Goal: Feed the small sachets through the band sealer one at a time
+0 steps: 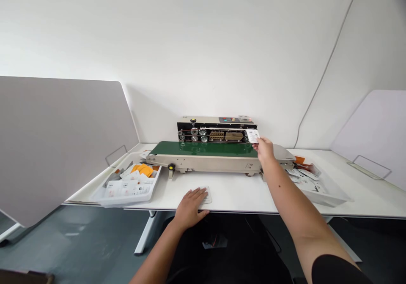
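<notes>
My right hand [264, 148] pinches a small white printed packet [253, 135] by its lower right corner. The packet is at the right end of the sealing machine [218, 129], in front of its rollers; whether its top edge is between them I cannot tell. Below runs the machine's green conveyor belt [206, 149]. My left hand [192, 208] lies flat near the table's front edge, fingers stretched over another white packet [207, 195], partly hidden under the fingers.
A clear plastic bin [127, 198] of white and orange packets stands at the left, and a second bin [330, 197] with similar packets at the right. Grey divider panels [63, 140] flank the white table [234, 197]. A wall stands behind the machine.
</notes>
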Motion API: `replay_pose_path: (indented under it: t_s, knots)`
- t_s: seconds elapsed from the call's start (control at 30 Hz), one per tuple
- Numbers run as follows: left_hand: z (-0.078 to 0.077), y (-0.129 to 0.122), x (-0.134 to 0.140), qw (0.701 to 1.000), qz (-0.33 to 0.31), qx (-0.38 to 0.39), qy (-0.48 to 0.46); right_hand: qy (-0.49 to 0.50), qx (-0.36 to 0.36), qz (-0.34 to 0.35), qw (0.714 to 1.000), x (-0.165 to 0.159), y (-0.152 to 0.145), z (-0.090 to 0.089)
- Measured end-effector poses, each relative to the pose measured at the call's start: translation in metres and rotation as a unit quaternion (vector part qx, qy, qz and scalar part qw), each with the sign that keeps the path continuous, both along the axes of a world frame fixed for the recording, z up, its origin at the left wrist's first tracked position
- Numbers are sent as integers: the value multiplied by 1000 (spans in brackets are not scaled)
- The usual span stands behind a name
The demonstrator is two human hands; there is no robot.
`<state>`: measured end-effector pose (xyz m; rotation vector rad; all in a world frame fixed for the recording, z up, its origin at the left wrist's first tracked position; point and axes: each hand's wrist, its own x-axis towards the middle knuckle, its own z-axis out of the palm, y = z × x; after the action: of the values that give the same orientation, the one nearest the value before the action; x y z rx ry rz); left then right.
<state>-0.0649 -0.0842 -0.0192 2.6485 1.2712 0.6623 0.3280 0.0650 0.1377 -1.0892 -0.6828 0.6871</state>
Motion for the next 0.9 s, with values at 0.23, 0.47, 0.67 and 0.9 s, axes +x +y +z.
replay_pose_path:
  t_s: [0.23, 0.47, 0.67, 0.9]
  knots:
    - [1, -1, -1, 1000, 4, 20, 14, -26, -119, -55, 991, 28, 45, -5]
    - [2, -1, -1, 1000, 10, 18, 23, 1, -131, -40, 991, 9, 56, -18]
    - [3, -1, 1, 1000, 12, 9, 20, 15, -140, -4, 990, -5, 49, -18]
    - [3, -1, 1, 1000, 6, 18, 6, 20, -187, 77, 979, -25, 53, 0]
